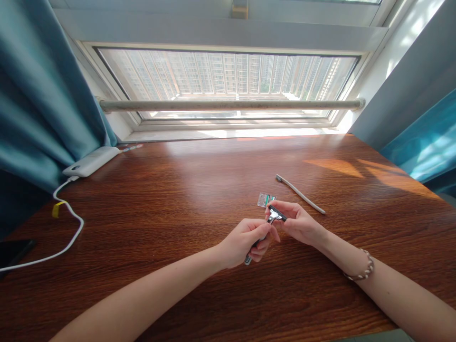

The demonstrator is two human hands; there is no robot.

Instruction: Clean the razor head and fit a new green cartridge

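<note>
A razor (pixel 274 215) with a dark handle and a silver neck is held above the table between my two hands. My left hand (pixel 245 241) is closed round its handle, whose end pokes out below the fingers. The fingers and thumb of my right hand (pixel 297 222) pinch the razor's dark head at its two ends. Just behind the fingers of that hand lies a small clear plastic blade case (pixel 264 199) with green strips, partly covered by the hand. Further right on the table rests a thin whitish stick (pixel 301 194) with a grey tip.
The brown wooden table (pixel 160 199) reaches to the window. At the left stand a white power bank (pixel 92 161) with a white cable (pixel 79 230) and a dark flat device (pixel 16 251). Blue curtains (pixel 42 85) hang at the left; a metal bar (pixel 231 105) crosses the window.
</note>
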